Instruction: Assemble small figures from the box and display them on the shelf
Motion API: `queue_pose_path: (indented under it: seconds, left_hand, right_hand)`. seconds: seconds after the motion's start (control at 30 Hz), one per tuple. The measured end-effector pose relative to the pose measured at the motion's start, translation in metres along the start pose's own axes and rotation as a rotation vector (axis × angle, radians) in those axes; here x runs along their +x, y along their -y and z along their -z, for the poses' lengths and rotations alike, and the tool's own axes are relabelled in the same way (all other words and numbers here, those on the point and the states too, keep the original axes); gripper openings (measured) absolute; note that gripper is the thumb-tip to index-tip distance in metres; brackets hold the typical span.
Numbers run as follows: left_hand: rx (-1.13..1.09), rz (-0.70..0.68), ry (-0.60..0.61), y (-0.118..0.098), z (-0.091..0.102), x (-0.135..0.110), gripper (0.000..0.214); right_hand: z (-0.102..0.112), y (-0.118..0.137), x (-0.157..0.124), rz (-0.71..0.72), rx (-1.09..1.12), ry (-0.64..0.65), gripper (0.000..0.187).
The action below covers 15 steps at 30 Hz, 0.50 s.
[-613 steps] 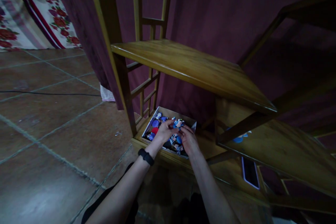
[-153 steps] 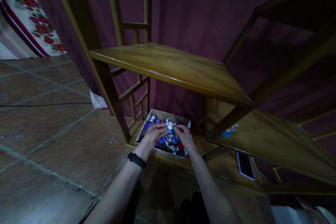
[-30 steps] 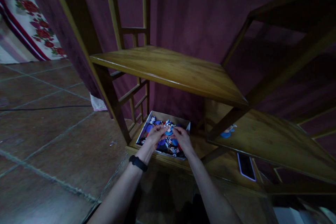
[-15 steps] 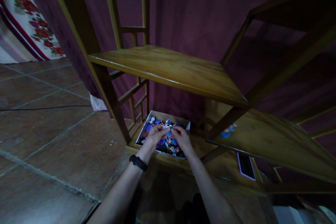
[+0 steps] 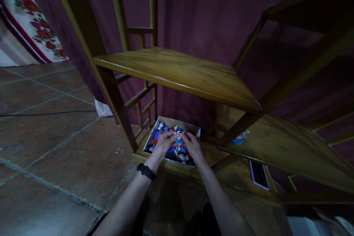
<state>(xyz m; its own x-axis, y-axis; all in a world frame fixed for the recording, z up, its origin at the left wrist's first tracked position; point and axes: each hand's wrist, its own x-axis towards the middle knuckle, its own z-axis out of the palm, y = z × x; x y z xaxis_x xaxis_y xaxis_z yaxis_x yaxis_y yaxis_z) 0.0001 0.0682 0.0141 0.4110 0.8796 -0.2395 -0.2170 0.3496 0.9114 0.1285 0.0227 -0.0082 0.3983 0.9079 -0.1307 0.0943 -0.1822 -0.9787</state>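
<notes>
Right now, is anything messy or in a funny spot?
Yes: a small scrap lies on the floor, like dropped litter. A blue toy sits on the right shelf, apart from the toys jumbled in the box. I see nothing clearly broken.

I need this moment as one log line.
left hand: holds figurine | right hand: same figurine | open box: below hands, more figurines inside

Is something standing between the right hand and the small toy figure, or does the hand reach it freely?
Nothing visible stands between: the right hand holds the toy figure directly from one side, the left hand from the other, above the open box.
</notes>
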Motion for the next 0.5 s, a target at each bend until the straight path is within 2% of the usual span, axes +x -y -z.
queue_pose_path:
  seconds: [0.5]
  left_hand:
    - [-0.012,-0.05,-0.015,0.0052,0.0011,0.0037,0.039]
  right_hand:
    - [0.0021,-0.0046,0.0033,-0.015,0.014,0.008,0.03]
